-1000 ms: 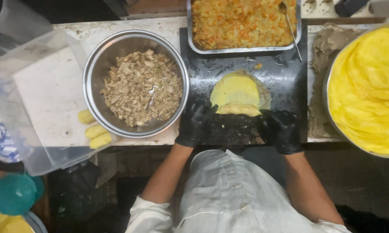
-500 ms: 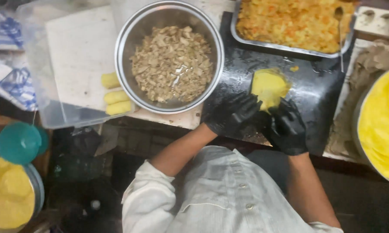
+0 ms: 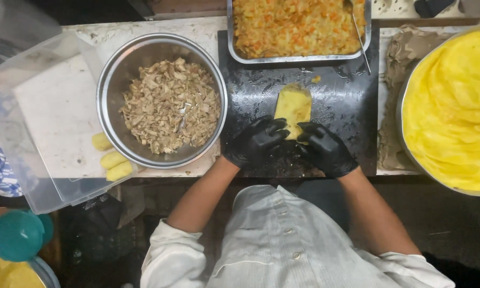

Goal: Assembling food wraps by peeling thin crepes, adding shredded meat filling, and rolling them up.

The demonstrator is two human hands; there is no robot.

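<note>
**Gloved hands on a yellow roll**

Both hands, in black gloves, press on the near end of the yellow roll (image 3: 292, 105): the left hand (image 3: 257, 141) curls its fingers over the roll's near left corner, the right hand (image 3: 324, 149) over its near right, neither fully closed around it. That roll lies lengthwise on the black board (image 3: 346, 101) at the middle of the worktop (image 3: 85, 32). Far right, a big pan of yellow sheets (image 3: 453, 106) reaches the frame edge. Left of the board stands a steel bowl of shredded meat (image 3: 168, 104). Beyond the board sits a tray of orange filling (image 3: 298, 24) with a spoon (image 3: 357, 32). Three finished rolls (image 3: 112, 159) lie in a clear plastic tub (image 3: 32, 128) at left.
</note>
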